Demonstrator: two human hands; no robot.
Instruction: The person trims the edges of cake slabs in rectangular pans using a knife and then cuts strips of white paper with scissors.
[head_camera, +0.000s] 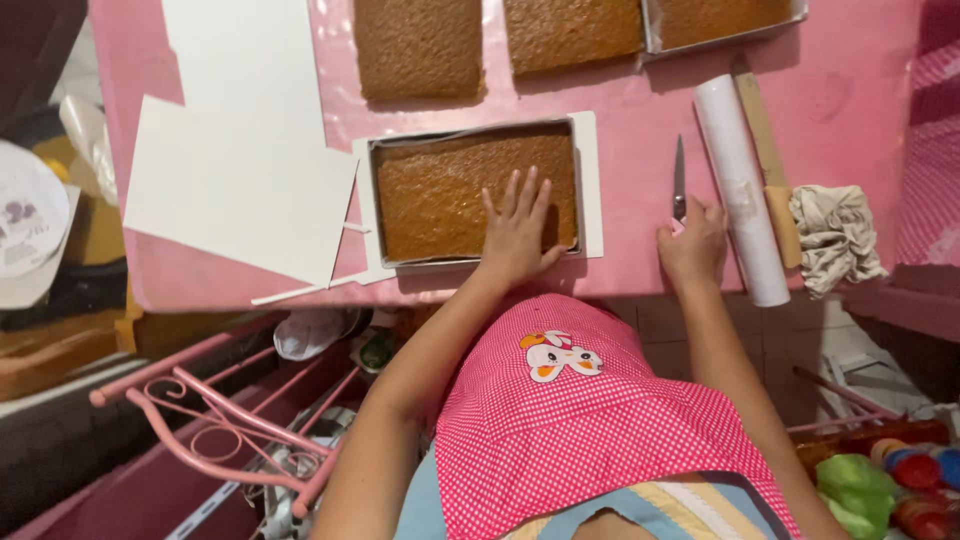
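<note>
Cake slab (440, 195), brown, spongy, rectangular, sits centre frame in a white box (590, 180). Left hand (517, 232) lies flat on it, fingers spread. Right hand (692, 243) curls over scissors (679, 180) (grip unclear), nr white roll (740, 185).

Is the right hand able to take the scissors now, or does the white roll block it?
Probably yes. The right hand already rests at the handle end of the scissors. The white roll lies beside them to the right, not across them, so it seems not to block.
</note>
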